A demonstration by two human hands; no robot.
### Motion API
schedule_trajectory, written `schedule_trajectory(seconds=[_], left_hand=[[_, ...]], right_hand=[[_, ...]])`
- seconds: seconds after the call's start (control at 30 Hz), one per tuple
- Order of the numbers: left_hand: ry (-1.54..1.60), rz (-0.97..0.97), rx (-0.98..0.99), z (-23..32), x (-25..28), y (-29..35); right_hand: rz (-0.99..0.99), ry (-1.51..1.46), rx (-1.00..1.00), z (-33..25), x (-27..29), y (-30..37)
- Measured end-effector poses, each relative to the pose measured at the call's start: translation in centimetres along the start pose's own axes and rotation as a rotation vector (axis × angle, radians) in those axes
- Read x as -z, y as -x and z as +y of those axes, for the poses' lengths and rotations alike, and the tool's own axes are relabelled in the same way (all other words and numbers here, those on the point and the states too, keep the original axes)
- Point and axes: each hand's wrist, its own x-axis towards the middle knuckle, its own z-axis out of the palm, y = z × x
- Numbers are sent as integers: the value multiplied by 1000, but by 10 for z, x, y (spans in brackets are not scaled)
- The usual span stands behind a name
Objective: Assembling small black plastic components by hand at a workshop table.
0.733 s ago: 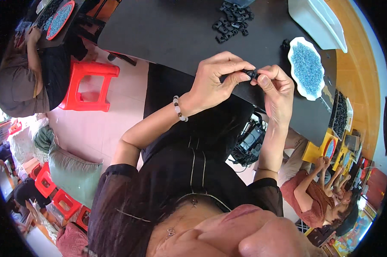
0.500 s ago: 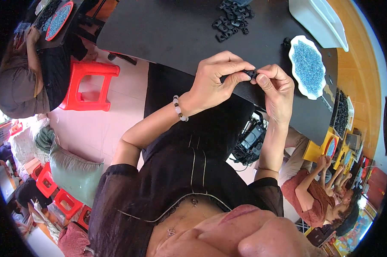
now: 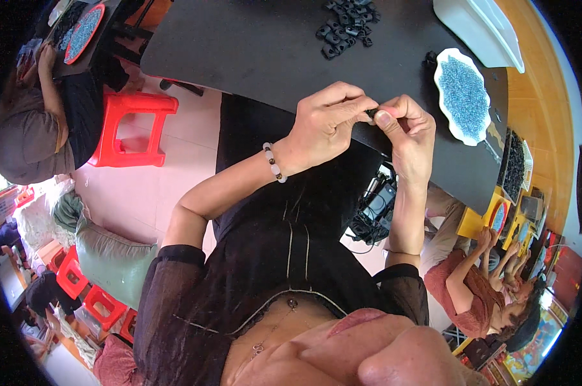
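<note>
Both hands are pinching one small black part (image 3: pixel 371 113) together, left hand (image 3: pixel 326 125) and right hand (image 3: pixel 408 135) fingertips meeting, white dish of blue beads (image 3: pixel 463 96) just beyond.

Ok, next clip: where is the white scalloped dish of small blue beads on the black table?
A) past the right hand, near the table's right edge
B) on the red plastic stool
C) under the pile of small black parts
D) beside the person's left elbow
A: the white scalloped dish of small blue beads lies on the black table, just beyond the right hand toward the table's right edge.

A black table (image 3: pixel 252 45) holds a white dish (image 3: pixel 447 109) of blue beads (image 3: pixel 463 93); the stool (image 3: pixel 133 122) is red.
</note>
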Motion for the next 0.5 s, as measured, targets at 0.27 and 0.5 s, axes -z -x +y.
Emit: schedule_trajectory(seconds=[0.27, 0.5], left_hand=[[-17, 45, -5, 5, 2, -3], [10, 7, -51, 13, 9, -13]], right_hand=[[-18, -71, 0, -5, 0, -5], [-200, -345, -67, 0, 19, -3]])
